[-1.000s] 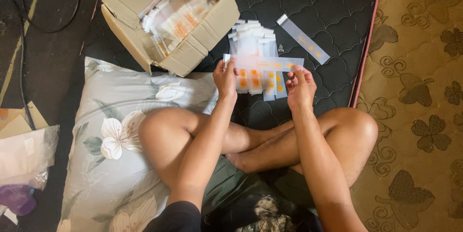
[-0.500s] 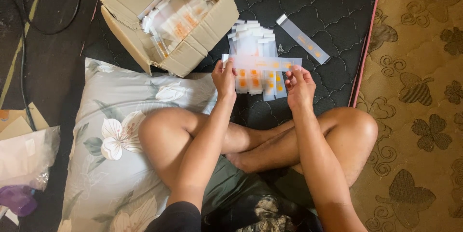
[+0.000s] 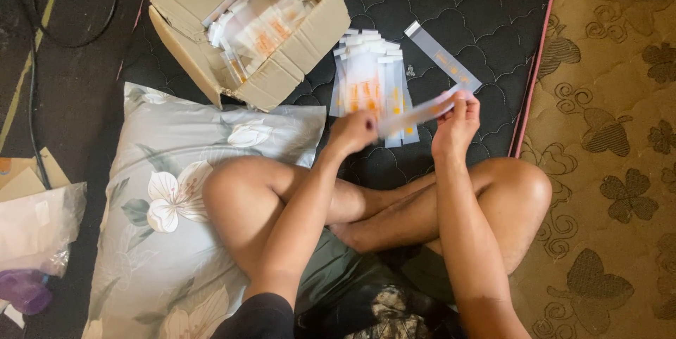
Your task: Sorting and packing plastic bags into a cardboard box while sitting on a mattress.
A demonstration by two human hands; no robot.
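Observation:
I sit cross-legged on a dark quilted mat [image 3: 451, 1]. My left hand [image 3: 355, 130] and my right hand [image 3: 458, 122] hold the two ends of one long clear plastic strip packet with orange marks [image 3: 415, 115], tilted and blurred. Just beyond my hands a stack of similar clear packets [image 3: 370, 82] lies fanned on the mat. A single grey strip packet [image 3: 443, 66] lies apart to the right of the stack.
An open cardboard box [image 3: 246, 22] holding several more packets stands at the back left. A floral pillow [image 3: 176, 198] lies at my left knee. A clear bag [image 3: 35, 230] and a cable [image 3: 32, 114] are at the far left. Patterned beige carpet [image 3: 612, 156] borders the mat's right edge.
The flat spread of packets my hands held up has gone down onto the stack. Both hands have drawn nearer to me and now hold one strip between them.

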